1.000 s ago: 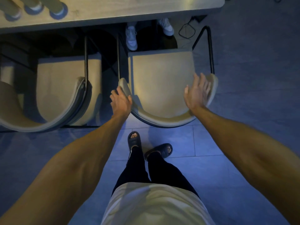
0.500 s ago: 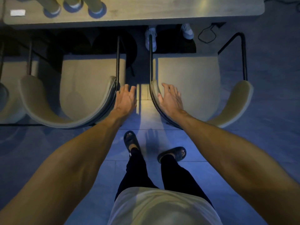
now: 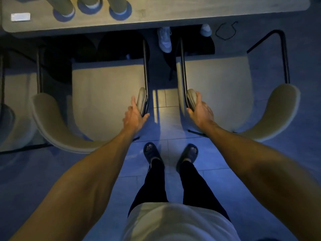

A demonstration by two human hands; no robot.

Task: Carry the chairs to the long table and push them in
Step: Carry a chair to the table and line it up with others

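Head view: standing between two chairs, working on the pushing-in step. Clasping the inner arm tip of the left chair [image 3: 104,101] with the left hand [image 3: 134,117], thumb outside, fingers inside; wrapping the right hand [image 3: 199,110] round the inner arm tip of the right chair [image 3: 217,94]. Facing both toward the bench [image 3: 191,13], with whole seats showing before its edge. Probably needing an even forward shove next, keeping the frames apart and minding the shoes [image 3: 165,40] underneath.
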